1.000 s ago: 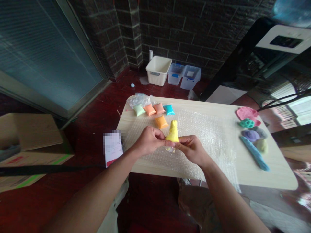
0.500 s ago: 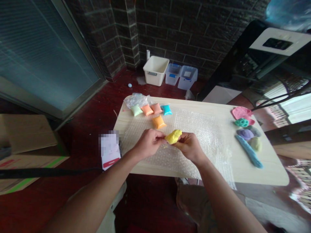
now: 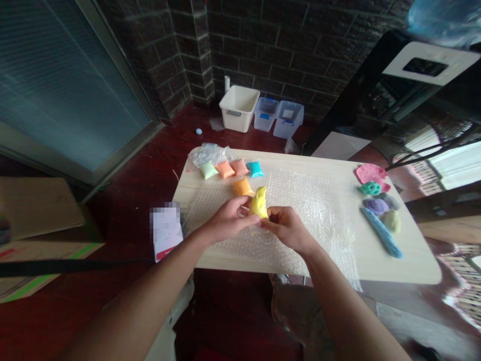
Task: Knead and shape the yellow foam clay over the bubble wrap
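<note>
A lump of yellow modelling clay (image 3: 259, 204) stands upright above the bubble wrap (image 3: 304, 205), narrow at the top and wider below. My left hand (image 3: 232, 219) grips it from the left, thumb in front and fingers behind. With thumb and fingertips closed together, my right hand (image 3: 288, 226) pinches at its lower right edge; a bit of clear wrapper seems to show there, too small to make out. Just beyond the left fingers lies an orange clay packet (image 3: 243, 187). Farther back are a pale green packet (image 3: 208, 171), two peach-orange ones and a turquoise packet (image 3: 255, 169).
Pink clay (image 3: 370, 174), green clay (image 3: 370, 188), purple clay (image 3: 376, 206) and a blue clay roll (image 3: 381, 233) lie on the table's right side. Crumpled plastic bags (image 3: 209, 153) rest at the back left corner. A cardboard box (image 3: 45, 215) stands to the left, bins (image 3: 240, 110) behind.
The yellow clay tipped over to the right, then came upright again. My left hand has shifted from pinching its edge to gripping its side. The view has drifted slightly right.
</note>
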`<state>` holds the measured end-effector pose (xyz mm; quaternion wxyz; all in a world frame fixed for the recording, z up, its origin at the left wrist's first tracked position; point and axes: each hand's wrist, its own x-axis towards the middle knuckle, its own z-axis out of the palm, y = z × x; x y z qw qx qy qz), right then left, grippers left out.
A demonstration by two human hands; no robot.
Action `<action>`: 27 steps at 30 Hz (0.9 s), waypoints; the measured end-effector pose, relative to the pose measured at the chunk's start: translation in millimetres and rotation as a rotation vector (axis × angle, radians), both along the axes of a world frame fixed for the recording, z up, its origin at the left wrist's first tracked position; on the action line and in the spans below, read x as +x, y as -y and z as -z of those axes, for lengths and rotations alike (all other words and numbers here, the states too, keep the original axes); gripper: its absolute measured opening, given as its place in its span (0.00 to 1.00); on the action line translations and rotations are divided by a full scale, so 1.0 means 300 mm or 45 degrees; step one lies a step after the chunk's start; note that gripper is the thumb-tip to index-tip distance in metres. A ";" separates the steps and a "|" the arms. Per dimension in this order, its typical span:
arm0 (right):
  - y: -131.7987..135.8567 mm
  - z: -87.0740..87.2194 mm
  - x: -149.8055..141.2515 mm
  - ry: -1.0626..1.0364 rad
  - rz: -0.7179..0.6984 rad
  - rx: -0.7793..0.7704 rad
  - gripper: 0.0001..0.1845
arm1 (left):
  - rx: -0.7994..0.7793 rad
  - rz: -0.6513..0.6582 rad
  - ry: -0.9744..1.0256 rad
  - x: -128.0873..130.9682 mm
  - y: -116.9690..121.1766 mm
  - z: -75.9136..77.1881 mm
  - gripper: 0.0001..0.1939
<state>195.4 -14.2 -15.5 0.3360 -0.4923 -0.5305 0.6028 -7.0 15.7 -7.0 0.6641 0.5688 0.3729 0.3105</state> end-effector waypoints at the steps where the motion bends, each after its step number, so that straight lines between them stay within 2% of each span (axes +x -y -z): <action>1: 0.002 -0.001 0.002 0.012 -0.021 0.004 0.20 | -0.024 -0.011 0.012 0.000 -0.001 -0.001 0.19; 8: 0.007 -0.015 0.006 0.080 -0.120 0.062 0.22 | -0.052 -0.070 0.008 -0.002 -0.008 0.011 0.22; 15: 0.005 -0.031 -0.013 0.016 -0.096 0.019 0.23 | -0.036 -0.142 0.061 -0.004 -0.016 0.010 0.21; 21: 0.008 -0.029 -0.016 0.069 -0.069 -0.031 0.27 | -0.035 -0.130 0.114 0.008 -0.005 0.002 0.18; 27: 0.003 -0.017 -0.025 0.041 0.036 -0.015 0.27 | -0.141 -0.046 0.217 0.014 0.004 -0.020 0.18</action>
